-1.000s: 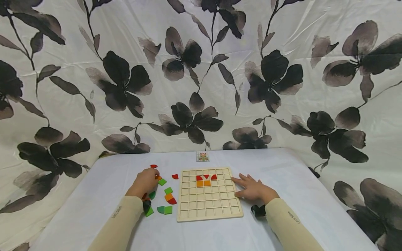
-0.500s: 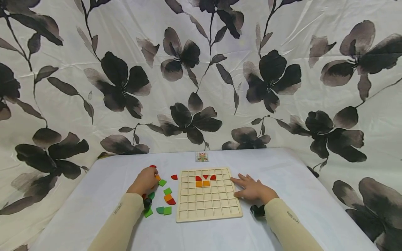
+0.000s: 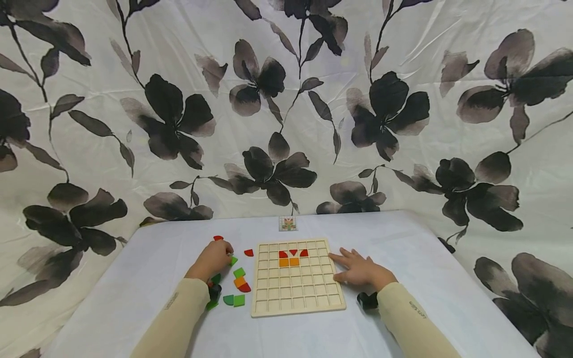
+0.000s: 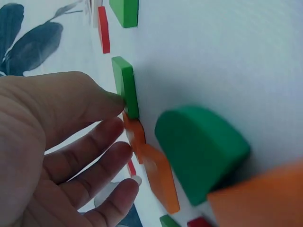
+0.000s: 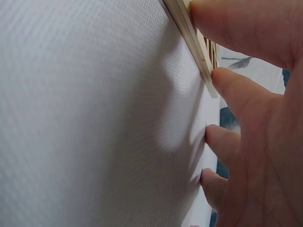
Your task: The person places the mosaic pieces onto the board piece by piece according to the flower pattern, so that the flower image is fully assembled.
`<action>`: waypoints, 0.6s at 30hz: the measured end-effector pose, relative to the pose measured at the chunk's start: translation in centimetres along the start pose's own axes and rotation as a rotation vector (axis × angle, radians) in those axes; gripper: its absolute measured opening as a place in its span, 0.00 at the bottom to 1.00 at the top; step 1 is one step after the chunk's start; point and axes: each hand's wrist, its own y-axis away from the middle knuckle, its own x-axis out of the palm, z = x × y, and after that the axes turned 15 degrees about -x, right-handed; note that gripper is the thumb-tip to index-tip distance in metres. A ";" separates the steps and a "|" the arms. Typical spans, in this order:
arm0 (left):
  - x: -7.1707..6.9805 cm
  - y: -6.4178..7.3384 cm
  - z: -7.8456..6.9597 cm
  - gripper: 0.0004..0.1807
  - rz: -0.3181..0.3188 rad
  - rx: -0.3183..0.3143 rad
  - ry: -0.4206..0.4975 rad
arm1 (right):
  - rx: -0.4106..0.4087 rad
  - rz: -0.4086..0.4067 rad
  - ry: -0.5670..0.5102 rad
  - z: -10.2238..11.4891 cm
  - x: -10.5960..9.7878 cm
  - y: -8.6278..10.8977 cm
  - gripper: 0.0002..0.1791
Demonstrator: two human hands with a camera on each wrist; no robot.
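My left hand (image 3: pixel 212 261) is over the loose pieces left of the wooden grid board (image 3: pixel 298 314). In the left wrist view its thumb tip (image 4: pixel 117 104) overlaps a green square block (image 4: pixel 125 87), and its curved fingertips are right beside an orange block (image 4: pixel 136 137). The index finger is mostly hidden, and I cannot tell whether the hand pinches a block. My right hand (image 3: pixel 360 271) rests with spread fingers at the board's right edge; the right wrist view shows the thumb and a finger touching the board's edge (image 5: pixel 196 52). Red pieces and two orange squares (image 3: pixel 288 262) sit in the board's upper cells.
Loose red (image 3: pixel 248 252), orange (image 3: pixel 239 282) and green pieces (image 3: pixel 239 300) lie between my left forearm and the board. A small patterned card (image 3: pixel 288 223) lies at the table's far edge. Behind hangs a floral cloth (image 3: pixel 277 124).
My left hand has moved slightly right, now covering the orange piece that showed by its fingertips and part of the green square. The right hand and board keep their places.
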 end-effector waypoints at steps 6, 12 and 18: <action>-0.5 0.3 0.5 0.13 0.018 0.018 -0.024 | -0.004 -0.002 0.000 0.1 0.0 0.0 0.38; -1.0 0.4 1.2 0.16 0.037 0.001 -0.061 | 0.003 -0.004 0.002 0.0 0.2 0.0 0.38; -1.2 0.9 1.0 0.20 0.036 -0.043 -0.079 | 0.006 -0.010 -0.001 -0.1 0.3 0.0 0.38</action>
